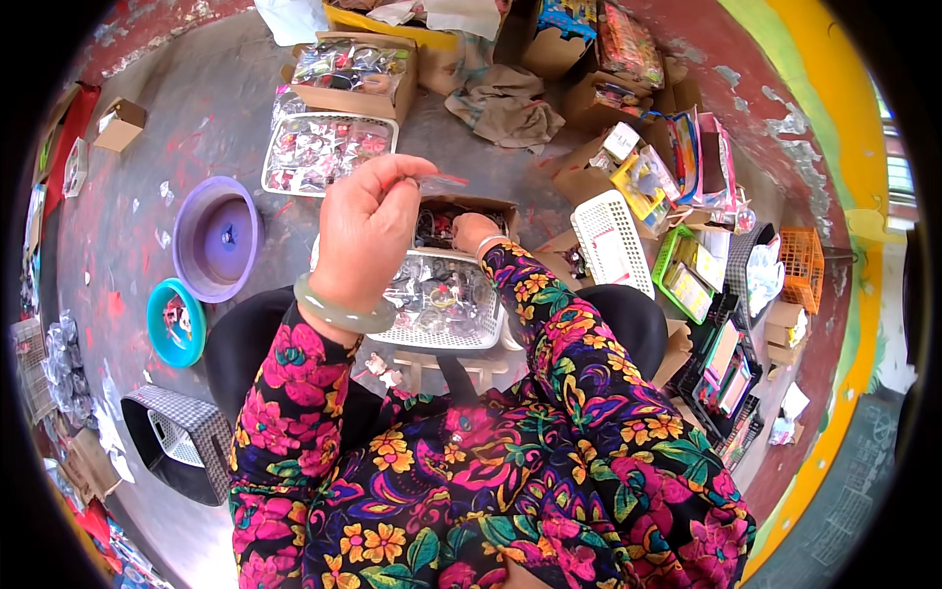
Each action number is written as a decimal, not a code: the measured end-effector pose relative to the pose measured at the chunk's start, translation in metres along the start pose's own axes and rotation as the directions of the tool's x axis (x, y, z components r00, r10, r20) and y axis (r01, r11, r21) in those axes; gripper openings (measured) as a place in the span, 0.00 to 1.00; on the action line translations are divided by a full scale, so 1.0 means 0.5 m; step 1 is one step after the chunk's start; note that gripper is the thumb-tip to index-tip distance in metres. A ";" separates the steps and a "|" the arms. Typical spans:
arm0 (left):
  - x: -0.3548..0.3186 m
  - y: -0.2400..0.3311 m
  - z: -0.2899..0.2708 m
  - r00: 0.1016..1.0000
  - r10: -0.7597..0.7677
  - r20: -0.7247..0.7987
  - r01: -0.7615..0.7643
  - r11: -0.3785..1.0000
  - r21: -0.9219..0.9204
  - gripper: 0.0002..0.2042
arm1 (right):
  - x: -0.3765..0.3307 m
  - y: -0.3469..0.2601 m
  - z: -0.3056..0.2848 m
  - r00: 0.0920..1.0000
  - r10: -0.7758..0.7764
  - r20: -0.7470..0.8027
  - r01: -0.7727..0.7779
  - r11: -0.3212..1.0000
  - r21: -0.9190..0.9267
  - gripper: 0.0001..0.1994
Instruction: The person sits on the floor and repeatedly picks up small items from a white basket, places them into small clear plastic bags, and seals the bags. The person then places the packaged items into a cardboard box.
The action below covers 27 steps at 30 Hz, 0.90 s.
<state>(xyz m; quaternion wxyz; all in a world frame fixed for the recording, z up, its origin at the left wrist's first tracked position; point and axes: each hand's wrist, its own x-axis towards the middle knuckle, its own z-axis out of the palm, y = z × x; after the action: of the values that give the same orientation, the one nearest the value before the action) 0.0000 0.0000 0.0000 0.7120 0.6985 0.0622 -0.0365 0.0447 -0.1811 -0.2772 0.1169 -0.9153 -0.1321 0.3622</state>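
My left hand [365, 231], with a pale bangle on the wrist, is raised with its thumb and fingers pinched on a small clear zip bag [444, 181] with a red strip. Lower and to the right, my right hand [473, 232] reaches into a cardboard box [506, 213] of small dark items [432, 226]; its fingertips are hidden there. Just nearer than the box, a white plastic basket [432, 339] holds many clear packets [444, 294]. My left forearm covers part of its left side.
Beyond my left hand stand another white basket [267, 169] of packets and a full cardboard box [404, 93]. A purple basin [186, 260] and a teal basin [157, 334] sit at left. On the right are a white basket [638, 211], a green basket [659, 265] and several boxes.
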 end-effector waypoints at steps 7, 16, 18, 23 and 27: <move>0.031 -0.005 -0.006 0.997 0.078 -0.013 -0.078 0.997 -0.002 0.09 | 0.046 0.014 -0.033 0.987 0.019 -0.157 -0.028 0.998 -0.057 0.12; 0.053 -0.012 -0.001 0.984 0.178 -0.005 -0.177 0.979 0.102 0.10 | 0.001 0.022 -0.157 0.948 -0.050 -0.314 0.119 0.971 0.205 0.09; 0.061 -0.021 -0.002 0.975 0.222 -0.015 -0.218 0.965 0.145 0.10 | -0.026 0.013 -0.204 0.952 -0.083 -0.295 0.164 0.951 0.262 0.08; 0.066 -0.011 0.012 0.945 0.318 -0.077 -0.299 0.935 0.191 0.10 | -0.125 -0.016 -0.301 0.945 -0.127 -0.302 0.175 0.975 0.139 0.08; 0.072 -0.023 0.013 0.960 0.265 -0.086 -0.246 0.952 0.184 0.10 | -0.188 -0.041 -0.340 0.922 -0.191 -0.337 0.253 0.956 0.149 0.09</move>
<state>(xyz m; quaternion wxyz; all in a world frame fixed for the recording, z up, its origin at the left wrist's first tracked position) 0.0344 -0.0053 -0.0164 0.6433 0.7604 0.0068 0.0893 0.0936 -0.2125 -0.0908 0.2637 -0.9253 -0.1795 0.2049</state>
